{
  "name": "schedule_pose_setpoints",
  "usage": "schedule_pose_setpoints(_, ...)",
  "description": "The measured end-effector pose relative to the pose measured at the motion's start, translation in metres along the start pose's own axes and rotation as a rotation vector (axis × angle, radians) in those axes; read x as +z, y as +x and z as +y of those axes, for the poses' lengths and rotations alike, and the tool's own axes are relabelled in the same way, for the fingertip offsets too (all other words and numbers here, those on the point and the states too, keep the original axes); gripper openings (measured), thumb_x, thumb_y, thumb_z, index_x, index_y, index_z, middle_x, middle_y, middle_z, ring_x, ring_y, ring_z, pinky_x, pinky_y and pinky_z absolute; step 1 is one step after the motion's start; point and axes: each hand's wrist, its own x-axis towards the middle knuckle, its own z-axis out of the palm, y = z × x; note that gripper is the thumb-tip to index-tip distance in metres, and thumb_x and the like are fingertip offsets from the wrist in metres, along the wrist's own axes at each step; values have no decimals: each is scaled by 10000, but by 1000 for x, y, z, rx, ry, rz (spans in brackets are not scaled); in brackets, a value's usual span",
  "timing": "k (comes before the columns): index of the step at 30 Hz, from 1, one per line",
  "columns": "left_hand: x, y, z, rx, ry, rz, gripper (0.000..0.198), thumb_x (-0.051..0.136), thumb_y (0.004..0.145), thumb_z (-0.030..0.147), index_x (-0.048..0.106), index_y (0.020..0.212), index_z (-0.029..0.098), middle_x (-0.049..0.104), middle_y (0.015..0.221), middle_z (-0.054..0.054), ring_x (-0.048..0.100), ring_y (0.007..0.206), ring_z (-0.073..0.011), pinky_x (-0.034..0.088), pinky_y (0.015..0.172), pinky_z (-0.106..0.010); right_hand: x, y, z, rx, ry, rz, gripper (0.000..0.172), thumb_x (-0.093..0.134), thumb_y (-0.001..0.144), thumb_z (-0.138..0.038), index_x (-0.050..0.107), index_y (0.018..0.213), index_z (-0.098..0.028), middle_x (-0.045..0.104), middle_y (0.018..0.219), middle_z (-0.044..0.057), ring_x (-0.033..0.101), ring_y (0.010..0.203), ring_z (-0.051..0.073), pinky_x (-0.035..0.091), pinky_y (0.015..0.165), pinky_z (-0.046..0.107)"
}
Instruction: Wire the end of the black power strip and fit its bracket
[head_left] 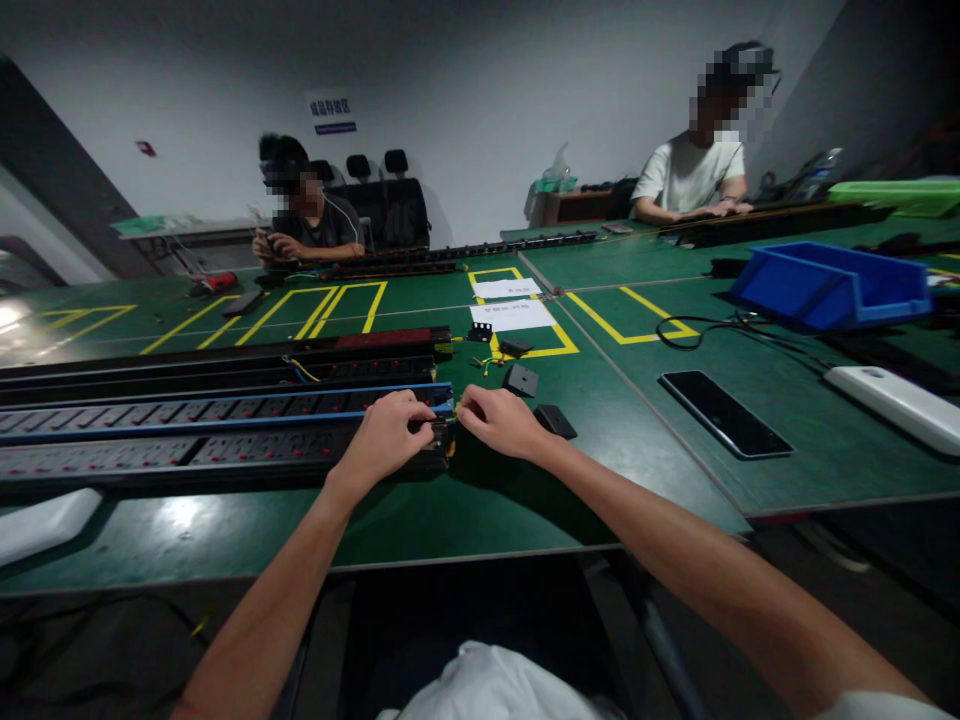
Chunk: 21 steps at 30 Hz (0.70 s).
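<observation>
Several long black power strips [187,430] lie side by side on the green table [480,500], their right ends in front of me. My left hand [390,435] is closed over the right end of the nearest strip. My right hand [499,420] pinches at that same end, where short yellow and blue wires [450,410] stick out; what the fingertips hold is hidden. Small black end caps [520,380] [555,421] lie just right of my right hand.
A black phone [724,413] and a white oblong device [896,403] lie to the right, behind them a blue bin [832,285] and a black cable [705,325]. White paper labels [512,315] sit in yellow floor-tape boxes. Two other people work at the far side.
</observation>
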Motion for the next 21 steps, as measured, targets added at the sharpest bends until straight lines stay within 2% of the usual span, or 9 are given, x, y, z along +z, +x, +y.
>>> schedule_pose_setpoints(4, 4, -2, -4, -6, -58, 25, 145, 617, 782, 169, 743, 853, 178, 664, 847, -43, 627, 814, -175, 492, 759, -300, -13, 1, 2, 25, -18, -16, 299, 546, 909, -410, 632, 731, -185, 649, 688, 18, 539, 626, 145, 254, 576, 256)
schedule_pose_setpoints(7, 7, -2, -7, -4, -83, 32, 139, 620, 778, 173, 731, 862, 183, 660, 863, -41, 627, 823, -174, 498, 769, -302, -20, 4, 6, 64, 92, -102, 388, 454, 947, -354, 626, 652, -169, 636, 626, 22, 529, 581, 136, 282, 567, 253)
schedule_pose_setpoints(10, 8, -2, -7, -3, -76, 28, 140, 618, 788, 184, 729, 873, 183, 657, 862, -42, 624, 830, -177, 492, 772, -306, -19, 6, 10, 73, 209, -160, 346, 442, 924, -268, 623, 650, -160, 623, 587, 13, 537, 546, 125, 315, 558, 239)
schedule_pose_setpoints(14, 6, -2, -6, -9, -55, 18, 132, 623, 789, 188, 725, 872, 181, 654, 862, -45, 617, 837, -185, 484, 774, -314, -10, 7, 12, 8, 316, -200, 253, 476, 870, -209, 605, 658, -157, 610, 581, -1, 554, 544, 114, 331, 545, 220)
schedule_pose_setpoints(21, 7, -3, -8, 15, -50, 10, 138, 602, 808, 185, 714, 888, 185, 659, 884, -45, 612, 854, -186, 475, 781, -320, -8, 3, 10, -51, 337, -232, 246, 503, 860, -239, 564, 635, -159, 572, 596, -13, 482, 553, 100, 289, 537, 225)
